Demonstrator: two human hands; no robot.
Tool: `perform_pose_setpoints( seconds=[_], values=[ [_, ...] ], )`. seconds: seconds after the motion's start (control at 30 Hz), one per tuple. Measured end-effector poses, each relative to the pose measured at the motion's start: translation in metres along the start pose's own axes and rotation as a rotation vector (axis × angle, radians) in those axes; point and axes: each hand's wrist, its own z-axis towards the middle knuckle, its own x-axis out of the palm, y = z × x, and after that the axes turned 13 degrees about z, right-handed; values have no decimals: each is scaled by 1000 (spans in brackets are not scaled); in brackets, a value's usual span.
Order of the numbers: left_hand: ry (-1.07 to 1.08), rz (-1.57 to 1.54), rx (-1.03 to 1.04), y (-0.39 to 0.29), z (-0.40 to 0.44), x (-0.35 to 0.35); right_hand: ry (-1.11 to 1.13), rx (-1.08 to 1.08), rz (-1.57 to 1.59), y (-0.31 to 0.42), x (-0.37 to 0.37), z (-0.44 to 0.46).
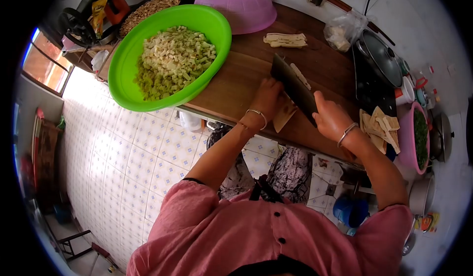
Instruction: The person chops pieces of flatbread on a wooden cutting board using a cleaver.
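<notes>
My right hand (331,116) is wrapped round the handle of a cleaver (294,86), its wide dark blade slanting up and left over the wooden board (226,86). My left hand (268,101) is closed on a pale tofu sheet (285,116) beside the blade; its fingertips are partly hidden. Just past the blade lies a narrow cut strip (300,76). Farther back is a small pile of pale strips (286,40). Several folded tofu sheets (379,126) lie to the right of my right hand.
A green basin (222,32) of diced pale and green pieces stands at the left. Behind it are an upturned pink basket (236,5) and a heap of brown bits (148,14). At the right are a plastic bag (347,29), a lidded pan (377,54) and a pink basin (406,138) of chopped greens.
</notes>
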Motion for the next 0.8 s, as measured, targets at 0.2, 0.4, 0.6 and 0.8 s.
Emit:
perform_pose_setpoints(
  seconds=[0.2, 0.4, 0.6, 0.8],
  values=[
    [32, 8, -49, -2, -1, -4, 117, 40, 25, 7, -9, 0],
    [104, -16, -79, -8, 1, -4, 62, 13, 48, 8, 17, 41],
    [146, 67, -129, -13, 5, -10, -15, -16, 72, 0, 15, 37],
    [-19, 26, -66, -6, 3, -4, 72, 27, 60, -6, 12, 17]
  ],
)
